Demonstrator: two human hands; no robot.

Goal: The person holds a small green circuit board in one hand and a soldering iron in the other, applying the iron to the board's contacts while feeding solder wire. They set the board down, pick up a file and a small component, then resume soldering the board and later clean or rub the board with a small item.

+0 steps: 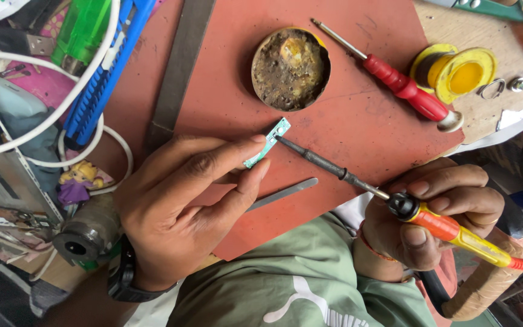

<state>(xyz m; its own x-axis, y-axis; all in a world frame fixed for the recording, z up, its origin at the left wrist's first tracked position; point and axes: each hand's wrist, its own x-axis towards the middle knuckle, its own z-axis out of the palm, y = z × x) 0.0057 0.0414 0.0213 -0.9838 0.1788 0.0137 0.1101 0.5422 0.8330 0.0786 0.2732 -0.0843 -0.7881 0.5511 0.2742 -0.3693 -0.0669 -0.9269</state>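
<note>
Head view has your left hand (183, 206) pinching a small teal board (267, 143) between thumb and forefinger, holding it just above the red mat (358, 115). Take that board as your landmark. It sits tilted, its upper end pointing toward the flux tin (290, 68), which lies on the mat just above it.

Your right hand (437, 221) is below and to the right of the board, clenched around the orange-and-yellow handle of a soldering iron (394, 203). The iron's dark shaft runs up and left from that grip — its tip touches the board's right edge, near the middle. So the board lies between your two hands, gripped by the left and met by the tool in the right.

Below the board, a thin metal strip (286, 192) pokes out from behind your left fingers and lies flat on the mat. Right of the board and higher up, a red screwdriver (394, 79) rests slantwise across the mat's corner, its butt end near a yellow solder spool (455, 72). Left of the board, a flat grey file (180, 66) runs along the mat's edge — beyond it lie a blue cutter (104, 79) and white cable (49, 109).
</note>
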